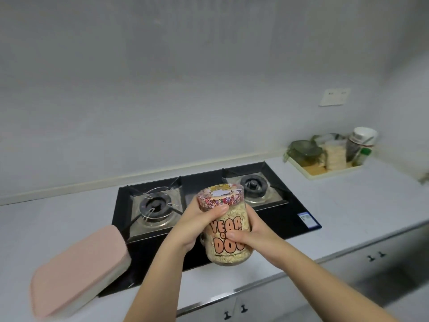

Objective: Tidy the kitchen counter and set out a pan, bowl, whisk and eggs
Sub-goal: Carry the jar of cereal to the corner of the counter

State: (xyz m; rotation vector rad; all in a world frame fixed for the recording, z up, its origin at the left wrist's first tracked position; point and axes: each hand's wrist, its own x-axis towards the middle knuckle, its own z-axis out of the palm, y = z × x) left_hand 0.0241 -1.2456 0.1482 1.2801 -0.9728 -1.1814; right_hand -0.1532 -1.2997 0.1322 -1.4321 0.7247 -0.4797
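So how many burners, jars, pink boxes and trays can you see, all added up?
Burners: 2, left and right
Jars: 1, held in both hands above the stove
Pink boxes: 1
Trays: 1, with blurry things on it not counted
Total: 5

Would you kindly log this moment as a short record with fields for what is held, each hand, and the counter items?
held: jar of pale flakes, above the stove
left hand: wrapped near the patterned lid
right hand: gripping the jar body
counter left: pink-lidded container
counter back right: tray of kitchen items
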